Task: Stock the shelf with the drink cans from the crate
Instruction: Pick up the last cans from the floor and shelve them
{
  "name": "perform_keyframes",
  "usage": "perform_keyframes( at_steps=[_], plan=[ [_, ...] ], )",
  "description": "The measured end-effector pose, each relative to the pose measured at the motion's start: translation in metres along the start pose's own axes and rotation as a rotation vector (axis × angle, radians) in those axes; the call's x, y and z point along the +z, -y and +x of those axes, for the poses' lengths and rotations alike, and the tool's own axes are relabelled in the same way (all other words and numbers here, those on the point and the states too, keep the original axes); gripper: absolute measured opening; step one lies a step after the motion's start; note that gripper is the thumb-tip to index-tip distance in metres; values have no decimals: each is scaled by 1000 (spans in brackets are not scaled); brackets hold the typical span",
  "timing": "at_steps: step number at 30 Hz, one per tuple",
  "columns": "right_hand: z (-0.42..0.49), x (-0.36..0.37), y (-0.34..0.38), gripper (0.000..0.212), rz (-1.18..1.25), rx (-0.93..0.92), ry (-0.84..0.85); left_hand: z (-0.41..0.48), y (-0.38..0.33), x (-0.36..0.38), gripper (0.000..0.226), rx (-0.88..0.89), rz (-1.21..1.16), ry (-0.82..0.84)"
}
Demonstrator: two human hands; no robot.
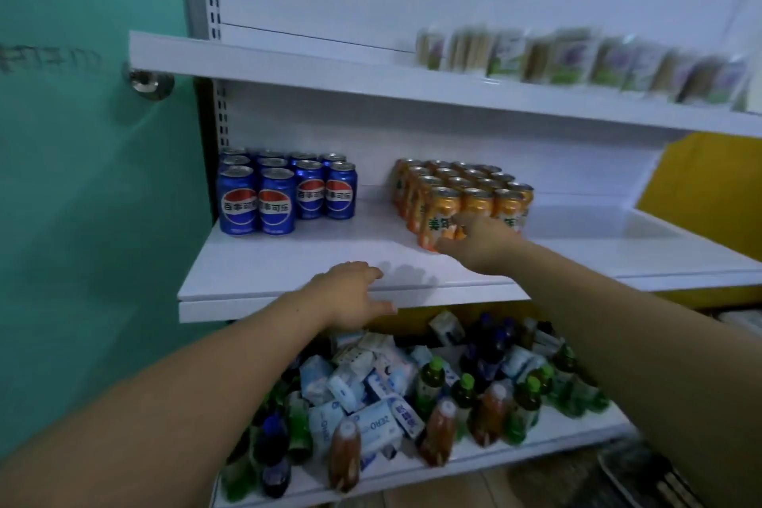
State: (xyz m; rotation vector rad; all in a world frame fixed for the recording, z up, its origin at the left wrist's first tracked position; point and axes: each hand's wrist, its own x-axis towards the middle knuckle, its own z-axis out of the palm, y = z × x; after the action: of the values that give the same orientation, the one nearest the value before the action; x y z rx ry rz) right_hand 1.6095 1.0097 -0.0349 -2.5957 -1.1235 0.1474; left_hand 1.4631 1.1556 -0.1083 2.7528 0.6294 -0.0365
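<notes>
Right hand [478,241] grips front orange can [443,205] on middle shelf [288,260]; left hand [350,297] open-fingered, empty, at shelf's front edge.

About ten blue aluminium cola cans [276,198]; roughly sixteen orange aluminium soda cans [474,182], back rows unclear; three white metal shelf boards [288,264].

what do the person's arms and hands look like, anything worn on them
Both arms are bare as far as the frame shows, with no sleeves in view. The left hand and right hand wear no gloves, and no watch, bracelet or ring shows on either.
</notes>
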Motion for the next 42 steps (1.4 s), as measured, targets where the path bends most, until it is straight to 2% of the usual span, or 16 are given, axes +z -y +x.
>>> perform_keyframes(
  at_steps=[3, 7, 12, 16, 18, 21, 24, 25, 29, 34, 38, 42],
  plan=[
    [-42, -2, -54, 74, -67, 132, 13, -5, -68, 27, 69, 183, -61, 89],
    [-92, -2, -126, 75, -75, 317, 24, -7, -139, 80, 69, 343, -18, 188],
    [-151, 24, -220, 77, -78, 473, 72, 11, -198, 171, 69, 464, 68, 339],
    [-182, 72, -291, 74, -44, 601, 191, 29, -225, 244, 68, 500, 91, 491],
    [-192, 101, -324, 72, -14, 664, 220, 40, -234, 278, 64, 488, 70, 587],
    [-199, 151, -369, 74, 40, 747, 312, 61, -243, 335, 80, 476, 31, 679],
    [-197, 203, -412, 70, 84, 795, 362, 85, -244, 389, 52, 451, 47, 740],
    [-195, 220, -425, 67, 95, 795, 376, 94, -242, 409, 51, 449, 37, 754],
    [-179, 294, -465, 68, 145, 788, 509, 130, -235, 482, 59, 353, 0, 805],
    [-151, 395, -494, 74, 193, 757, 607, 164, -213, 569, 80, 185, -49, 883],
    [-135, 470, -501, 78, 311, 665, 664, 173, -193, 634, 80, 70, -233, 905],
    [-131, 523, -499, 84, 338, 668, 639, 176, -182, 673, 87, 59, -254, 963]
  ],
)
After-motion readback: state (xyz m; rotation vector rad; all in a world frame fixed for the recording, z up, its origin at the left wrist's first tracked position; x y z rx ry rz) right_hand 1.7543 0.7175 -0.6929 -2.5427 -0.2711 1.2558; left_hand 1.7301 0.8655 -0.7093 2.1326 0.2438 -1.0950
